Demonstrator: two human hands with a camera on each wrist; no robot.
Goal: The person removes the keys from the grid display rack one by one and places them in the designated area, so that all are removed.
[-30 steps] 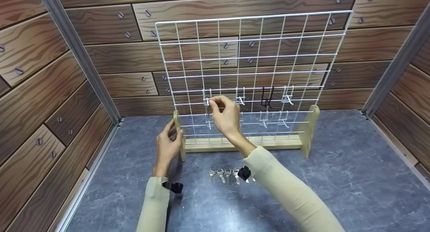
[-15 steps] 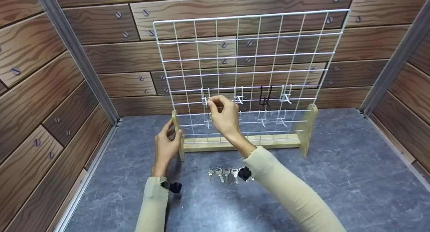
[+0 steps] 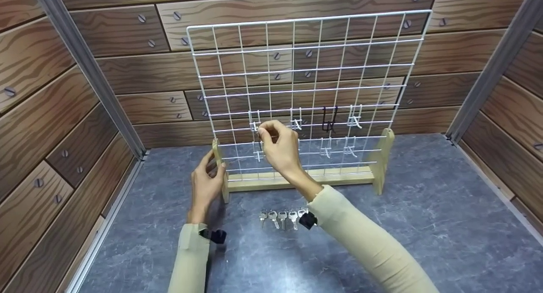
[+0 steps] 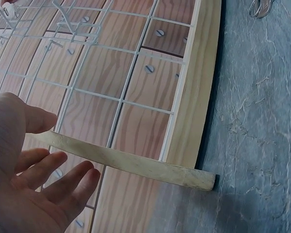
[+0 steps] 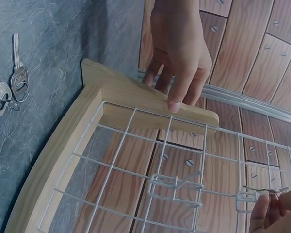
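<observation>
My right hand (image 3: 280, 151) pinches a thin metal key (image 5: 267, 190), seen edge-on in the right wrist view. Its fingertips are at an upper-row white hook (image 3: 254, 122) on the left of the white wire grid (image 3: 309, 20); whether the key is on that hook I cannot tell. My left hand (image 3: 206, 183) holds the grid's left wooden upright (image 4: 136, 162), thumb on one side and fingers on the other. Several loose keys (image 3: 283, 216) lie in a row on the grey tabletop before the stand, partly covered by the right wrist camera.
More white hooks (image 3: 355, 120) and a black hook (image 3: 328, 123) hang in two rows on the grid. The wooden base bar (image 3: 339, 176) joins both uprights. Wood-patterned walls (image 3: 38, 127) with metal corner posts (image 3: 95, 79) enclose the tabletop (image 3: 424, 225).
The head view has shifted slightly, so the scene sits a little further left. Both hands stay in nearly the same places against the grid and upright.
</observation>
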